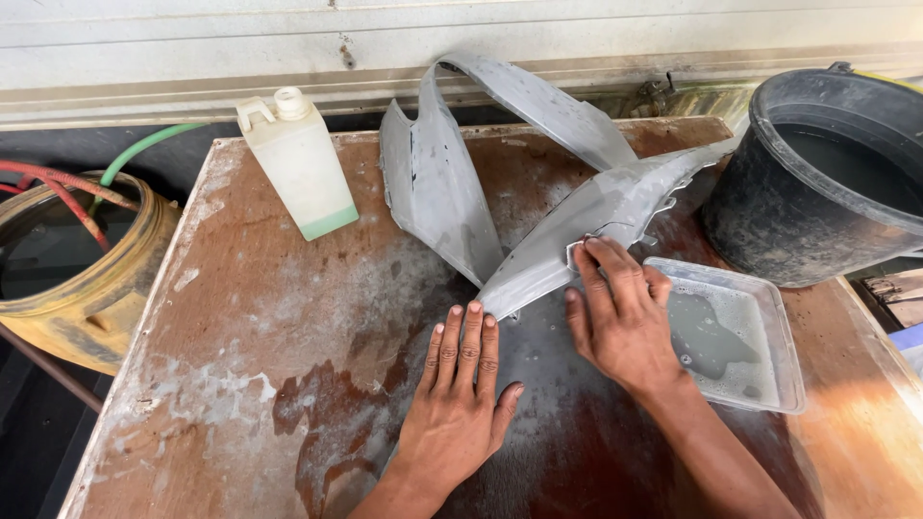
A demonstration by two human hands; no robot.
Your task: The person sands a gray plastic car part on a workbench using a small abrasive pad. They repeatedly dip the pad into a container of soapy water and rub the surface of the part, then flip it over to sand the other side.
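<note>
- Count: one grey plastic panel (538,192), one shallow clear tray (760,332), one black bucket (769,221), one pale jug (300,163), one yellow drum (87,298), two bare hands.
- The grey plastic panel lies on the wet brown bench (240,317), centre to far side. It is forked: two long limbs meet in a narrow tip at the near centre and spread toward the far edge.
- Left limb runs from the tip up and slightly left; right limb runs from the tip up and right toward the bucket. An arched strip joins them at the far side.
- Left hand (460,394): flat on the bench, palm down, fingers together and straight, fingertips just beside the panel's tip. It holds nothing.
- Right hand (623,317): fingers pressed on the right limb, over what looks like a small pale sheet; grip flat, not closed round anything.
- Tray with cloudy water sits just right of the right hand; bucket behind it holds grey water.
- Jug stands upright at far left of the bench; drum is off the bench, left.
</note>
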